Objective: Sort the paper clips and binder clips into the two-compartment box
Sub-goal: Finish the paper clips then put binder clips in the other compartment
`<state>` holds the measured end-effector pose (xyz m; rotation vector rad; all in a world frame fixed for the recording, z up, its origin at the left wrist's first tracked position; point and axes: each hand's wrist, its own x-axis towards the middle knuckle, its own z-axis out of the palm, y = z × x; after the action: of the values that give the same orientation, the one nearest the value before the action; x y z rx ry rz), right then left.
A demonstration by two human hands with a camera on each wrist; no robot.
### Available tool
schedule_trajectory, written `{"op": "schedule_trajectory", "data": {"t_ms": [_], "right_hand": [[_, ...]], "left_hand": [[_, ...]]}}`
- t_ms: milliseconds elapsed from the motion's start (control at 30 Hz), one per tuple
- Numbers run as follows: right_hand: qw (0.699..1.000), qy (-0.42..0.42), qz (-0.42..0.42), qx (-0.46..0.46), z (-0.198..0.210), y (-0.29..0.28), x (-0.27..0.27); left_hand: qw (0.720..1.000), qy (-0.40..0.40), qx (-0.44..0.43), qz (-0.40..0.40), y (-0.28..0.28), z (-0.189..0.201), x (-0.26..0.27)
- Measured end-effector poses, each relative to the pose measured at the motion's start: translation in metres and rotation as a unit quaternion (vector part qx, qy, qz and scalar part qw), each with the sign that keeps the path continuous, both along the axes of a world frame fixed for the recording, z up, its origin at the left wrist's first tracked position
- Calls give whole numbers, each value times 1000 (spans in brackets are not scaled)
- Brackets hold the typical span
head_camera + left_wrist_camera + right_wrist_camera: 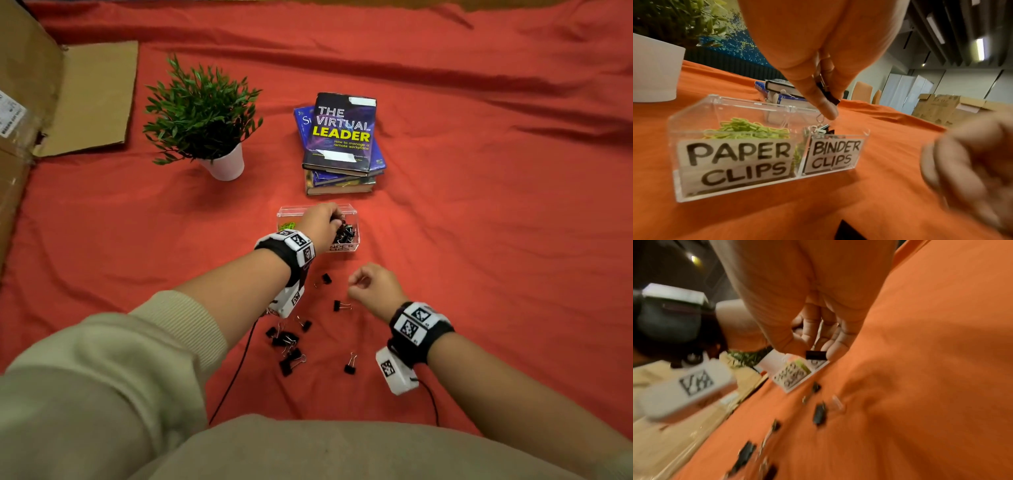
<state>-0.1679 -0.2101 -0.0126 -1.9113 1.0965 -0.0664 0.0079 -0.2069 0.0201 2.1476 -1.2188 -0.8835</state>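
Observation:
A clear two-compartment box [291,210] [694,113] stands on the red cloth, labelled PAPER CLIPS and BINDER CLIPS. Green paper clips [287,226] [748,128] fill its left side and black binder clips [346,233] [822,129] lie in its right side. My left hand [322,222] [831,104] hovers over the right compartment and pinches a black binder clip [828,95]. My right hand [363,284] [816,352] is just in front of the box, with another black binder clip [816,355] pinched in its fingertips. Several loose binder clips [287,342] [819,413] lie scattered nearer to me.
A potted plant [205,116] in a white pot and a stack of books [342,137] stand behind the box. An open cardboard box [30,85] lies at the far left. Black cables [236,373] run from both wrist cameras across the cloth.

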Motion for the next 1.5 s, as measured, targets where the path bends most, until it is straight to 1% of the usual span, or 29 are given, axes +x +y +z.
{"op": "schedule_trajectory", "data": {"t_ms": [100, 167, 333, 367, 433, 533, 600, 667, 733, 833, 900, 967, 1033, 1100, 1167, 1200, 1267, 1300, 1433, 1500], "right_hand": [[999, -30, -40, -11, 14, -28, 19], [997, -44, -51, -24, 22, -42, 33], [997, -30, -23, -70, 24, -58, 61], [997, -27, -21, -75, 22, -58, 63], [996, -22, -12, -89, 21, -55, 63], [994, 8, 40, -106, 16, -39, 50], [987, 59, 103, -107, 10, -21, 36], [972, 108, 183, -98, 1, -3, 22], [957, 131, 243, -84, -10, 14, 11], [940, 133, 300, -95, -23, 33, 2], [932, 132, 318, -115, -25, 39, -2], [935, 117, 315, -112, -20, 40, -8], [934, 107, 327, -99, -13, 41, -17], [917, 113, 372, -91, -6, 46, -29], [889, 140, 427, -92, -3, 55, -40], [872, 155, 451, -107, -4, 59, -45], [848, 180, 480, -136, -8, 64, -53], [844, 187, 483, -140, -9, 66, -55], [844, 196, 483, -129, -17, 68, -61], [855, 180, 472, -118, -18, 68, -62]], "left_hand": [[999, -39, 28, -27, -1, -10, 1], [997, -56, 27, -37, 3, -13, 1], [997, -63, -43, -14, 27, -9, -1], [996, -68, -50, -16, 34, -11, -3], [995, -79, -32, -50, 48, -19, -7], [986, -115, 32, -118, 64, -40, -16], [976, -146, 61, -149, 72, -52, -21], [967, -167, 87, -172, 76, -57, -25], [961, -178, 96, -187, 79, -59, -26], [959, -190, 92, -190, 84, -59, -26], [965, -176, 81, -176, 89, -59, -24], [974, -146, 57, -164, 98, -56, -22], [976, -120, 41, -174, 110, -50, -21], [969, -111, 61, -210, 125, -46, -22], [953, -125, 102, -257, 139, -47, -24], [945, -137, 115, -275, 144, -48, -26], [935, -154, 131, -290, 150, -51, -29], [933, -160, 136, -292, 151, -52, -30], [929, -177, 137, -293, 153, -53, -32], [933, -168, 138, -288, 154, -52, -32]]}}
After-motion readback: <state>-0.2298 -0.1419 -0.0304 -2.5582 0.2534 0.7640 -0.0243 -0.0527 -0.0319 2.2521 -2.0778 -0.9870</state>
